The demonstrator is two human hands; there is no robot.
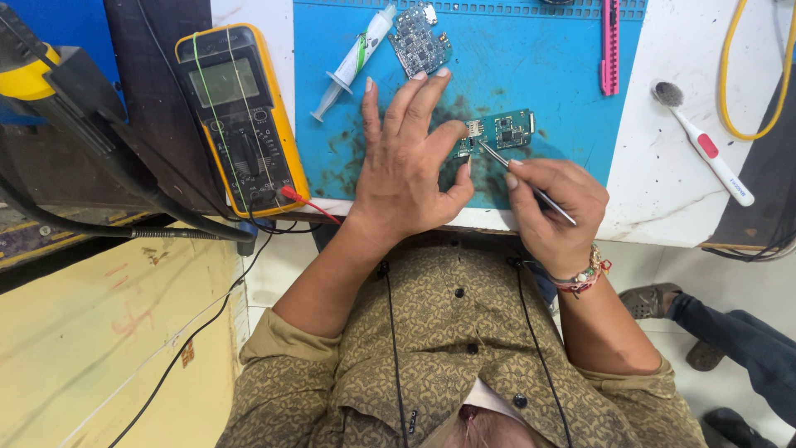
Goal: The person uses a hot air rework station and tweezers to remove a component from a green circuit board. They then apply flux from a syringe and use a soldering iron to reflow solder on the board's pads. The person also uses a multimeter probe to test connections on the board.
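A small green circuit board point(507, 130) lies on the blue work mat point(547, 75). My left hand point(410, 162) rests on the mat with its fingers spread, and its thumb and forefinger pin down the board's left end. My right hand point(554, 203) pinches thin metal tweezers point(522, 181), whose tip touches the board near a small silver part. A beaded bracelet point(584, 278) circles my right wrist.
A yellow multimeter point(240, 116) with a red probe lead point(303, 202) sits left of the mat. A syringe point(356, 58) and a second circuit board point(419, 41) lie at the mat's top. A pink tool point(611, 46), a toothbrush point(705, 145) and a yellow cable point(730, 75) are on the right. Another person's legs point(730, 340) show at lower right.
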